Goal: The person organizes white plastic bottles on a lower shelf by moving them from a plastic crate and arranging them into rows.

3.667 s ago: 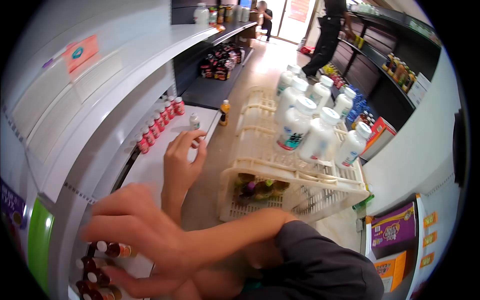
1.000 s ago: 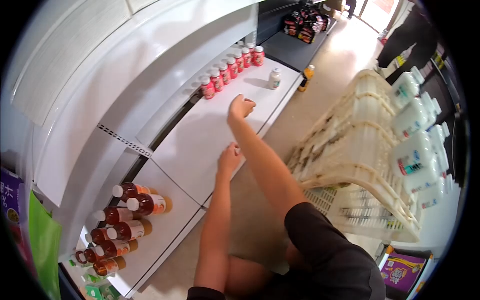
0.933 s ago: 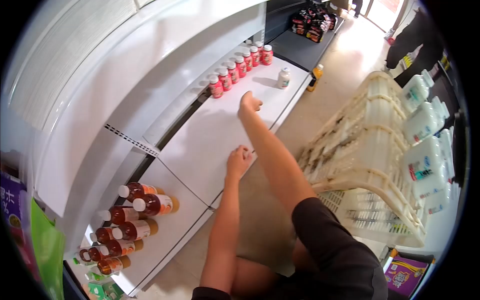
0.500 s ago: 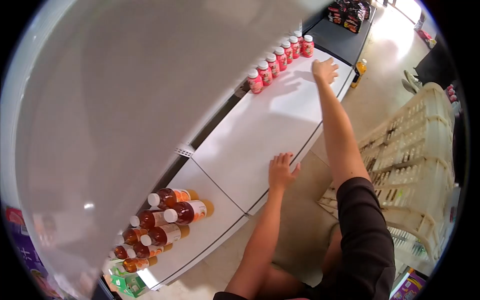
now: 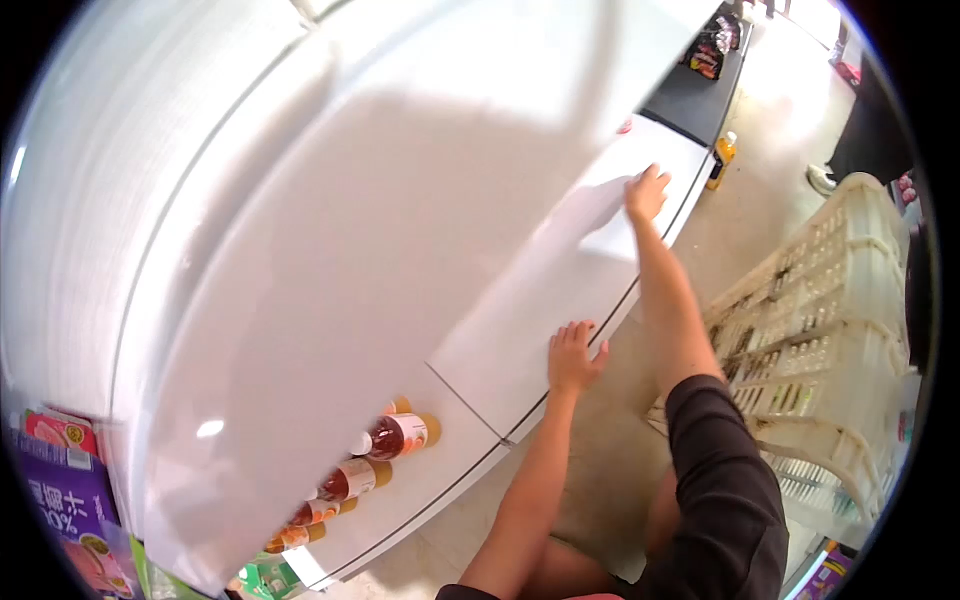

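Note:
My left hand (image 5: pixel 575 360) lies open on the front edge of the lower white shelf (image 5: pixel 520 350), fingers spread, holding nothing. Farther along the same shelf, near its far end, my right hand (image 5: pixel 648 194) is closed, its fingers curled; whatever is inside them is hidden. The small white bottle seen earlier does not show. Part of one pink bottle (image 5: pixel 626 126) peeks out beyond the upper shelf (image 5: pixel 400 220), which covers the rest of that row. Brown-red drink bottles (image 5: pixel 397 436) stand at the shelf's near end, partly covered.
Right of my arms stands a cream plastic crate (image 5: pixel 815 370). An orange bottle (image 5: pixel 722 160) is on the floor by the dark shelf (image 5: pixel 690 100) with black packs. A person in dark trousers (image 5: pixel 872 135) stands at the upper right. Purple cartons (image 5: pixel 70 500) are lower left.
The view has swung, and the upper shelf now hides nearly all the pink bottles. My right hand has reached to the white bottle's place and its spread fingers have curled. My left hand has flattened.

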